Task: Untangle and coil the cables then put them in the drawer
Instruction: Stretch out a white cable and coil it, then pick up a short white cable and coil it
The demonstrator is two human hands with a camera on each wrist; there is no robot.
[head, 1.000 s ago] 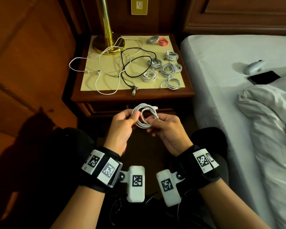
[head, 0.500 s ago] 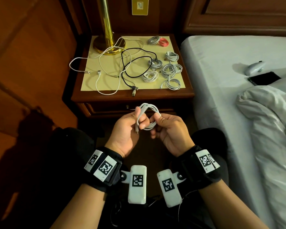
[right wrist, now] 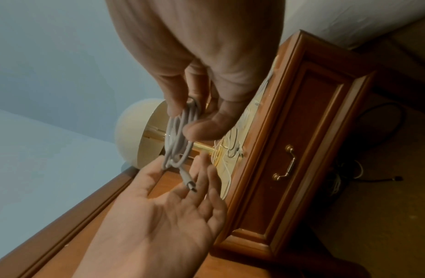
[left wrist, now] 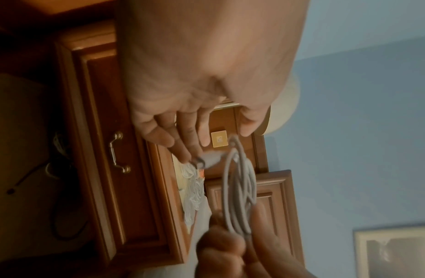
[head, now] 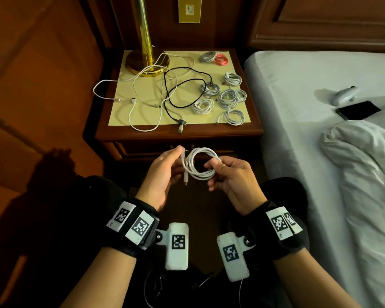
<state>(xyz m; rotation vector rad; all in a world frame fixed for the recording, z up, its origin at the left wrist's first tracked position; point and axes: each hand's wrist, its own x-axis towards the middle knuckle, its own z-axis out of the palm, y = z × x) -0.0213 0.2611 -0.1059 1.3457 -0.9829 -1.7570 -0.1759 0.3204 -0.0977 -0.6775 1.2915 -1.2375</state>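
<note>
Before the nightstand's closed drawer, the right hand pinches a coiled white cable between thumb and forefinger; the left hand, fingers loosely spread, touches its dangling plug end.

Glossy wooden nightstand, polished brass lamp, matt paper mat, smooth plastic-sheathed cables.

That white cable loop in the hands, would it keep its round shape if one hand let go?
Probably not for long. The white cable coil looks soft and untied; only the right hand pinches its turns together. Its plug end already dangles free by the left hand, so the loops would likely sag and spread. It seems light.
</note>
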